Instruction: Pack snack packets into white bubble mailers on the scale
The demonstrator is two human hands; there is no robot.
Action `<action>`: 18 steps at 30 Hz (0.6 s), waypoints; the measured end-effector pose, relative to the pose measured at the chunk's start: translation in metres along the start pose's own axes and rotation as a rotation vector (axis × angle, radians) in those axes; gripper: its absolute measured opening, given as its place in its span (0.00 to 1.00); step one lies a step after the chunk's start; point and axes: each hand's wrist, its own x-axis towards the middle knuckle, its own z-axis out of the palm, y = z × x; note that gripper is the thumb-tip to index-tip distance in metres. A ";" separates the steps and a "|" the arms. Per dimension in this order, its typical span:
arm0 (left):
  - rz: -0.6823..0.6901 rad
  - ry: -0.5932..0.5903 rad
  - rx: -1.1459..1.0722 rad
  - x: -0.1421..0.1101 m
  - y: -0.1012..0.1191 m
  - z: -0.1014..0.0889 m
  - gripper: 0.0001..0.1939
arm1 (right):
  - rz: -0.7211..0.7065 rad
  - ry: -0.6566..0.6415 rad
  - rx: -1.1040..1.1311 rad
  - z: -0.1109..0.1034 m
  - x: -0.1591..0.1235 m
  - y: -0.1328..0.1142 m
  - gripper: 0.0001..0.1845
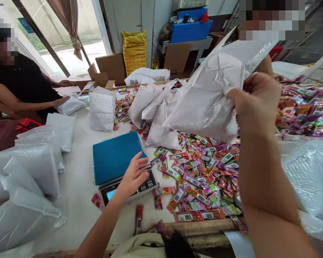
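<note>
My right hand [258, 95] is closed on a white bubble mailer [204, 96], lifted above the heap of small candy packets [199, 175]. Bulging at its lower end, the mailer hangs tilted; what it holds is hidden. My left hand [136, 175] has its fingers spread and grips nothing. It is over the right front corner of a digital scale with a blue platform [118, 154], near the buttons; I cannot tell if it touches them. No object rests on the platform. Other white mailers [164, 125] stand behind the scale, partly behind the raised one.
Filled mailers [34, 161] line the left side of the white table [78, 186]. A person [21, 82] at the left rests a hand on another mailer [72, 104]. More packets [304, 107] are piled at right beside bubble wrap [309, 175]. A yellow sack [134, 53] stands behind.
</note>
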 end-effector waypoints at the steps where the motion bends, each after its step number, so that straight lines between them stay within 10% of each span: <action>1: 0.042 -0.046 -0.065 0.004 0.000 0.019 0.48 | 0.050 -0.006 0.163 0.004 -0.027 -0.020 0.05; 5: 0.177 0.223 -0.204 0.010 0.002 0.036 0.46 | 0.198 -0.112 0.458 0.045 -0.136 -0.095 0.07; 11: 0.255 0.824 0.091 0.016 0.005 -0.096 0.32 | 0.315 -0.595 0.570 0.126 -0.239 -0.169 0.08; 18: -0.029 0.791 0.674 0.054 0.014 -0.198 0.18 | 0.127 -0.875 0.679 0.112 -0.280 -0.166 0.05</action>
